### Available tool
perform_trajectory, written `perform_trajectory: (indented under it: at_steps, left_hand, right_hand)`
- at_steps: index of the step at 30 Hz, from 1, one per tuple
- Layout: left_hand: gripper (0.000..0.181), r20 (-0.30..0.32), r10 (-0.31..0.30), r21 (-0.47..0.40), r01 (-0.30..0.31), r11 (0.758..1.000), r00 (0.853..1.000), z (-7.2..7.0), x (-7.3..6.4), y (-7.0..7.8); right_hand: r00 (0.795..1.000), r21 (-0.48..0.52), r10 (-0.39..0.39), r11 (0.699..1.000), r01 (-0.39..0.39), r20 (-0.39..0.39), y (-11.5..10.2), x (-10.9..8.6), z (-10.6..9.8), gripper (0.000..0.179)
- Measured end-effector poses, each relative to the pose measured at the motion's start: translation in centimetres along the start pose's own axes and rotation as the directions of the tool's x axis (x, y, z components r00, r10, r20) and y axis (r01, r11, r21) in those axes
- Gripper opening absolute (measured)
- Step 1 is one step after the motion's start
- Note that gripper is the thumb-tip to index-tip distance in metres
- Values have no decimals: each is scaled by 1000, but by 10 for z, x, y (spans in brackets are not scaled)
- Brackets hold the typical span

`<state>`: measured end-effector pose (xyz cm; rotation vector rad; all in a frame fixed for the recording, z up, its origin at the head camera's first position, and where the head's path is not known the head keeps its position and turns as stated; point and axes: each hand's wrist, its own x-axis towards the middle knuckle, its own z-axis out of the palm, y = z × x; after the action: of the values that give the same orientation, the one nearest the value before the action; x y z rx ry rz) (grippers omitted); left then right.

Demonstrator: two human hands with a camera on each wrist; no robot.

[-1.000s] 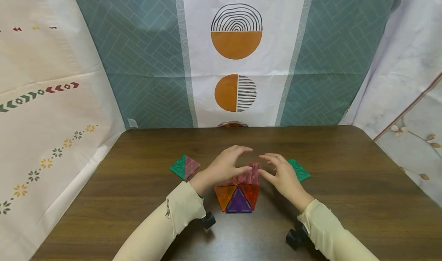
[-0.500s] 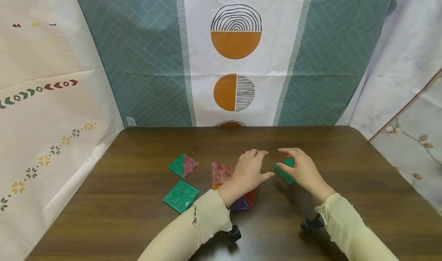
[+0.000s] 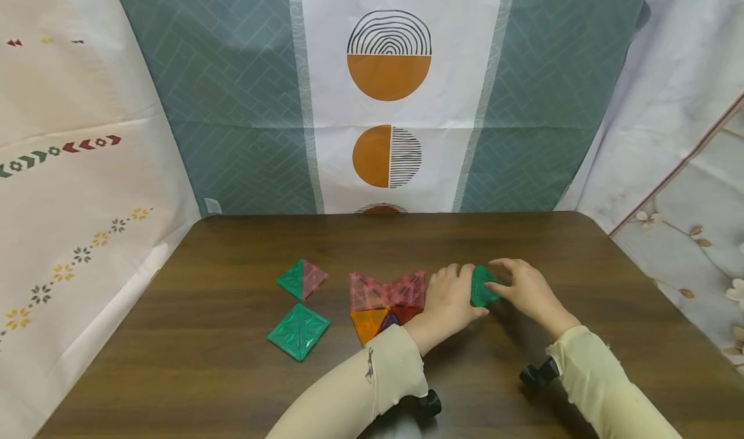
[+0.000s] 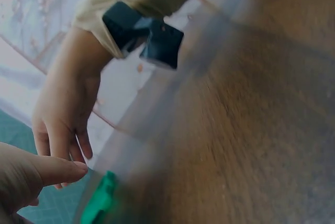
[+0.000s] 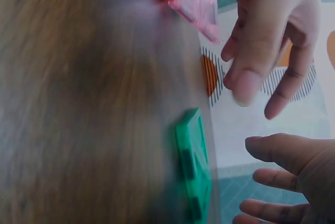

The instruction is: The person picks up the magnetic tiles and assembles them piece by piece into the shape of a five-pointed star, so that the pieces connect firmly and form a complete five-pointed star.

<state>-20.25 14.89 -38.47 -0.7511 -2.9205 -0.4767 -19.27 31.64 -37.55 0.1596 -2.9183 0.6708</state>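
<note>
A translucent green magnetic tile (image 3: 481, 287) lies on the table at the right, between the two hands. My left hand (image 3: 446, 300) hovers close to its left side, fingers relaxed and thumb pointing toward it. From the other side my right hand (image 3: 527, 295) reaches in, its thumb overlapping the tile in the head view. In the right wrist view the green tile (image 5: 194, 169) sits below both hands, with a gap to the right fingers (image 5: 277, 150). Neither hand holds anything. Left of my left hand, pink tiles (image 3: 367, 292) join an orange tile (image 3: 367, 323), a red one and a purple one, partly hidden by the forearm.
Farther left lie a green-and-pink pair of triangle tiles (image 3: 302, 279) and a green pair of triangles (image 3: 299, 332). The brown wooden table (image 3: 192, 361) ends at a patterned cloth backdrop (image 3: 244, 135). Each wrist carries a small black camera (image 3: 539, 374).
Both hands have moved right from the joined coloured tiles to the green tile and come lower around it. The left tiles and most of the joined group are uncovered.
</note>
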Motion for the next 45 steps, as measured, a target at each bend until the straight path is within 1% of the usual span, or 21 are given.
perform_trajectory:
  at_steps: [4, 7, 10, 14, 16, 19, 21, 25, 29, 32, 35, 37, 38, 40, 42, 44, 45]
  left_hand:
    - [77, 35, -42, 20, 41, 999, 999, 10, 6, 0]
    - [78, 71, -57, 30, 55, 998, 996, 16, 10, -1]
    - [77, 89, -57, 51, 53, 997, 994, 21, 13, -2]
    - [74, 79, -40, 108, 31, 994, 996, 26, 16, 1]
    - [73, 68, -29, 138, 20, 990, 997, 27, 16, 1]
    - [73, 51, -15, 160, 7, 987, 999, 28, 15, 1]
    - [74, 44, -8, 161, 0, 987, 999, 27, 14, 1]
    - [76, 35, 16, 125, -20, 992, 999, 25, 13, 2]
    - [76, 1, 65, 96, -65, 993, 998, 21, 10, 2]
    - [75, -53, 112, 89, -107, 990, 992, 11, 6, 1]
    - [74, -107, 157, 70, -150, 986, 982, -2, 0, -2]
    - [73, -139, 185, 63, -177, 982, 973, -11, -6, -5]
    - [72, -154, 198, 57, -191, 980, 968, -16, -8, -7]
    - [71, -187, 219, 47, -214, 976, 958, -24, -14, -11]
    - [70, -224, 236, 39, -234, 972, 946, -31, -20, -16]
    - [69, -265, 252, 18, -256, 966, 931, -37, -26, -20]
    - [69, -286, 256, 8, -265, 964, 923, -39, -29, -23]
  right_hand:
    - [999, -10, 25, 1000, -24, 48, 7, -1, 4, 51]
    - [995, -8, 44, 999, -43, 85, 10, -2, 8, 52]
    - [993, -13, 58, 998, -57, 105, 12, -2, 11, 53]
    - [993, -24, 63, 998, -61, 101, 11, -1, 13, 53]
    - [992, -21, 68, 998, -67, 102, 10, 0, 15, 53]
    - [991, -9, 79, 997, -78, 106, 9, 0, 17, 53]
    - [991, 3, 86, 996, -86, 106, 9, 0, 17, 53]
    - [990, 34, 104, 994, -108, 90, 9, -3, 17, 50]
    - [991, 81, 117, 989, -122, 69, 11, -6, 15, 44]
    - [993, 129, 108, 985, -114, 56, 10, -7, 12, 40]
    - [995, 204, 95, 974, -101, 40, 7, -9, 11, 37]
    - [995, 278, 94, 956, -99, 33, 5, -10, 9, 37]
    - [995, 323, 96, 941, -100, 29, 3, -11, 9, 37]
    - [994, 429, 106, 897, -107, 27, 0, -12, 7, 38]
    - [993, 529, 111, 842, -110, 30, -4, -13, 4, 40]
    - [993, 629, 105, 769, -113, 51, -7, -14, 3, 42]
    - [993, 679, 95, 725, -114, 66, -9, -15, 2, 42]
